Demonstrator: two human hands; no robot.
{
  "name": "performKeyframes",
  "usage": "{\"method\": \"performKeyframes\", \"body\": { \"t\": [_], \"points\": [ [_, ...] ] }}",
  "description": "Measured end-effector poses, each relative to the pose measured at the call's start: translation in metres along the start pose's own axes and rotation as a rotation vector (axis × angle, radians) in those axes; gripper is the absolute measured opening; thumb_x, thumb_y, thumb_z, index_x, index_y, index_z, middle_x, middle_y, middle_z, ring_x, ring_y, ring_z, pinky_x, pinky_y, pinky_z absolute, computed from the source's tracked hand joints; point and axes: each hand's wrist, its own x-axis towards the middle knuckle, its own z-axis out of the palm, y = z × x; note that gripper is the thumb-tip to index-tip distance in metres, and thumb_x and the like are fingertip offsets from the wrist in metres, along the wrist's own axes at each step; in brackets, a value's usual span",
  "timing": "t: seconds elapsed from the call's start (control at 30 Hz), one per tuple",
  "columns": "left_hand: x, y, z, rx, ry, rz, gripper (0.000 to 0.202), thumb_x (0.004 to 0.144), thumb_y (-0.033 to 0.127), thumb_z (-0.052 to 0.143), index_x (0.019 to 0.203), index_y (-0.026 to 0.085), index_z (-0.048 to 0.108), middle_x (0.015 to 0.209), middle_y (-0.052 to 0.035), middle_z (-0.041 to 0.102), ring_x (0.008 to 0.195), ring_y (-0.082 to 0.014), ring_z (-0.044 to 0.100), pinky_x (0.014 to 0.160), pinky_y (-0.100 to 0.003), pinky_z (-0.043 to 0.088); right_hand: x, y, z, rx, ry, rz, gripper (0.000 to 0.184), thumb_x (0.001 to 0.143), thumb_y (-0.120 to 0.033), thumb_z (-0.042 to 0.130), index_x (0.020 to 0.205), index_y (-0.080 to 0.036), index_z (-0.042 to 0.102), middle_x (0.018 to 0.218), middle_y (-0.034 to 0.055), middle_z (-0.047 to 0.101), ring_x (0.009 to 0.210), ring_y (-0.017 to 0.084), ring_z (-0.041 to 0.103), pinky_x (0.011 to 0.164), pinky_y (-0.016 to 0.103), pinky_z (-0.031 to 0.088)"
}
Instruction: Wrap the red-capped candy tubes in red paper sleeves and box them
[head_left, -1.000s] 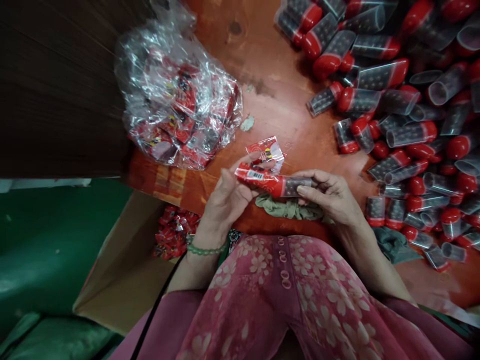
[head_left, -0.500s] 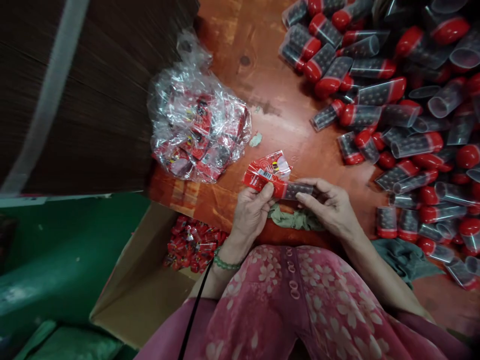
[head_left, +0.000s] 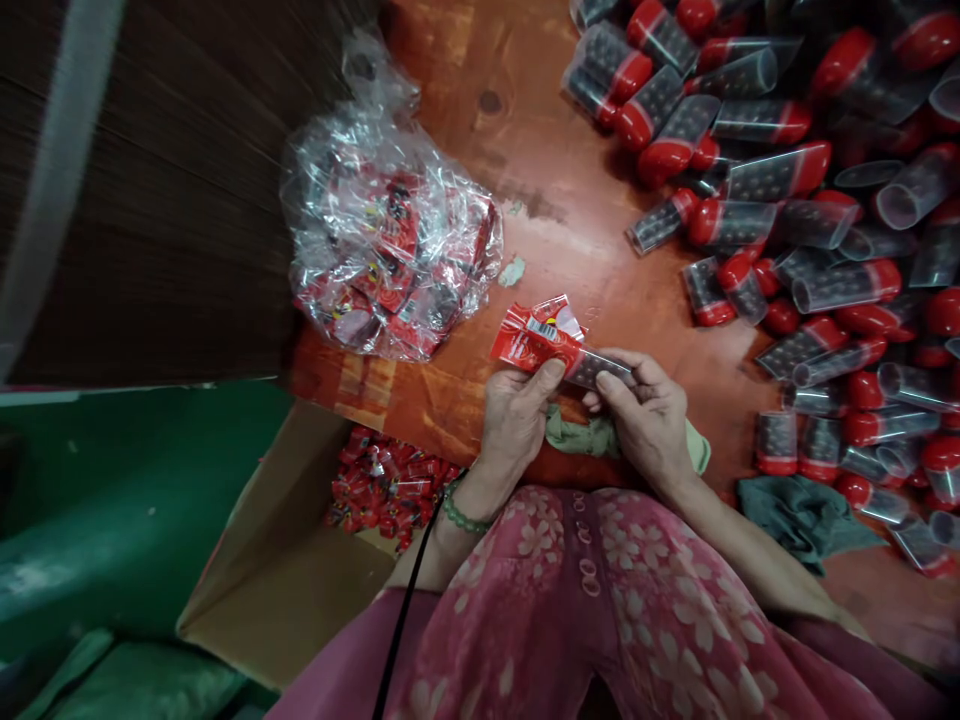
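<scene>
My left hand (head_left: 516,418) pinches a red printed plastic sleeve (head_left: 534,340) over the red end of a clear dotted tube (head_left: 596,368). My right hand (head_left: 646,415) grips that tube's clear end, fingers curled round it. Both hands hover just above the near edge of the red-brown wooden table (head_left: 555,200). A second red sleeve lies under the first, by the left thumb. A crumpled green cloth (head_left: 581,436) rests under my hands.
A clear plastic bag of red sleeves (head_left: 386,250) lies at the table's left. A big heap of red-capped clear tubes (head_left: 810,220) fills the right side. A cardboard box (head_left: 300,560) holding wrapped red tubes (head_left: 382,488) stands below left. Another dark green cloth (head_left: 802,510) lies at right.
The sleeve has slid further along the tube, leaving less of the clear dotted part showing. My hands have drawn closer together. The head camera has shifted a little.
</scene>
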Motion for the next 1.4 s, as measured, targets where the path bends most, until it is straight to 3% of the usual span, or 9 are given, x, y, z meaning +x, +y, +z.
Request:
{"method": "performKeyframes", "body": {
  "t": [0.13, 0.3, 0.5, 0.6, 0.77, 0.93, 1.03, 1.2, 1.4],
  "points": [
    [0.002, -0.004, -0.004, 0.08, -0.004, 0.034, 0.04, 0.063, 0.052, 0.085, 0.069, 0.015, 0.073, 0.062, 0.0006, 0.069, 0.054, -0.0086, 0.059, 0.057, -0.021, 0.047, 0.004, 0.0, 0.0, -0.108, 0.06, -0.099, 0.026, 0.083, -0.038, 0.073, 0.105, -0.024, 0.069, 0.099, 0.0032, 0.076, 0.077, 0.014, 0.071, 0.073, 0.029, 0.06],
    [0.006, -0.013, -0.008, 0.19, -0.003, 0.094, 0.044, 0.067, 0.057, 0.08, 0.067, 0.014, 0.07, 0.061, 0.0005, 0.065, 0.055, -0.0091, 0.057, 0.054, -0.021, 0.046, 0.01, -0.002, 0.005, 0.232, -0.119, 0.183, 0.033, 0.08, -0.046, 0.075, 0.1, -0.022, 0.063, 0.067, -0.0032, 0.07, 0.055, 0.012, 0.066, 0.057, 0.024, 0.057],
    [0.007, -0.013, -0.008, 0.207, -0.006, 0.118, 0.048, 0.069, 0.061, 0.077, 0.065, 0.015, 0.066, 0.057, 0.0022, 0.062, 0.049, -0.0076, 0.052, 0.049, -0.021, 0.044, 0.013, -0.008, 0.011, 0.242, -0.079, 0.111, 0.034, 0.078, -0.044, 0.078, 0.097, -0.022, 0.059, 0.07, -0.0046, 0.071, 0.059, 0.01, 0.068, 0.061, 0.022, 0.058],
    [0.007, -0.004, -0.004, 0.164, -0.007, 0.167, 0.045, 0.066, 0.058, 0.081, 0.063, 0.017, 0.064, 0.057, 0.0027, 0.062, 0.054, -0.0083, 0.057, 0.057, -0.021, 0.049, 0.017, -0.01, 0.008, 0.305, -0.171, 0.137, 0.032, 0.079, -0.042, 0.078, 0.096, -0.022, 0.061, 0.066, -0.0051, 0.071, 0.055, 0.008, 0.066, 0.057, 0.019, 0.055],
    [0.002, 0.009, 0.011, 0.007, -0.094, 0.185, 0.042, 0.068, 0.057, 0.081, 0.083, 0.02, 0.071, 0.091, -0.0063, 0.076, 0.09, -0.0204, 0.072, 0.082, -0.032, 0.057, 0.014, -0.009, 0.011, 0.257, -0.234, 0.138, 0.033, 0.08, -0.044, 0.077, 0.098, -0.021, 0.061, 0.067, -0.0041, 0.07, 0.057, 0.009, 0.066, 0.058, 0.02, 0.056],
    [-0.003, 0.016, 0.011, -0.014, -0.193, 0.132, 0.03, 0.071, 0.044, 0.082, 0.087, 0.02, 0.073, 0.097, -0.0072, 0.078, 0.103, -0.0251, 0.072, 0.094, -0.04, 0.056, 0.005, -0.007, 0.008, 0.107, -0.185, -0.012, 0.026, 0.083, -0.04, 0.073, 0.099, -0.023, 0.063, 0.081, -0.0023, 0.07, 0.064, 0.009, 0.066, 0.064, 0.023, 0.057],
    [-0.004, 0.018, 0.006, 0.022, -0.316, 0.11, 0.025, 0.067, 0.038, 0.085, 0.079, 0.02, 0.072, 0.096, -0.0058, 0.078, 0.093, -0.0235, 0.073, 0.087, -0.039, 0.058, 0.002, -0.01, 0.002, -0.006, -0.209, -0.082, 0.023, 0.084, -0.038, 0.073, 0.098, -0.022, 0.066, 0.086, -0.0004, 0.071, 0.067, 0.01, 0.065, 0.064, 0.024, 0.056],
    [-0.009, 0.012, 0.003, 0.133, -0.334, 0.029, 0.038, 0.067, 0.048, 0.082, 0.087, 0.017, 0.073, 0.081, -0.0054, 0.075, 0.043, -0.0088, 0.054, 0.049, -0.028, 0.051, 0.001, -0.011, 0.002, 0.284, -0.31, 0.133, 0.033, 0.08, -0.046, 0.075, 0.097, -0.021, 0.062, 0.062, -0.0054, 0.066, 0.052, 0.009, 0.062, 0.052, 0.02, 0.052],
    [-0.013, 0.012, 0.007, 0.111, -0.168, 0.049, 0.056, 0.062, 0.071, 0.076, 0.082, 0.019, 0.071, 0.092, -0.0106, 0.077, 0.068, -0.0195, 0.069, 0.052, -0.03, 0.054, 0.001, -0.013, 0.011, 0.29, -0.257, 0.15, 0.042, 0.077, -0.052, 0.077, 0.101, -0.021, 0.06, 0.064, -0.0051, 0.068, 0.055, 0.009, 0.063, 0.055, 0.021, 0.054]
  ]
}}
